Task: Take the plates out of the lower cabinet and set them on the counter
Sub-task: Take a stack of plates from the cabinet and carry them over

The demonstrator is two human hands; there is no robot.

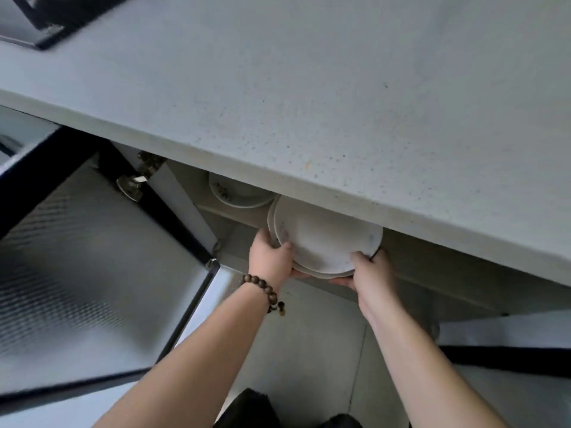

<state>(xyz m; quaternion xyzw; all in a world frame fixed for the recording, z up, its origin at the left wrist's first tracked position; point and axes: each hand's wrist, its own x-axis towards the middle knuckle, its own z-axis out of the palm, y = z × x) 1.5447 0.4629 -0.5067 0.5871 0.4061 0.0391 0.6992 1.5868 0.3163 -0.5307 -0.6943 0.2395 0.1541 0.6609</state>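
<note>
A small stack of white plates point(324, 239) hangs just under the front edge of the speckled grey counter point(309, 112), partly hidden by that edge. My left hand point(270, 257) grips the stack's left rim, thumb on top. My right hand point(369, 273) grips the near right rim, thumb on the top plate and fingers underneath. Deeper in the lower cabinet point(234, 223), another white dish point(238, 193) sits on a shelf, mostly hidden under the counter.
The cabinet's left door point(92, 257), dark-framed with ribbed glass, stands wide open at my left with its hinge point(136, 180) showing. A black object point(55, 17) lies at the counter's far left corner. Grey floor tiles point(309, 350) lie below.
</note>
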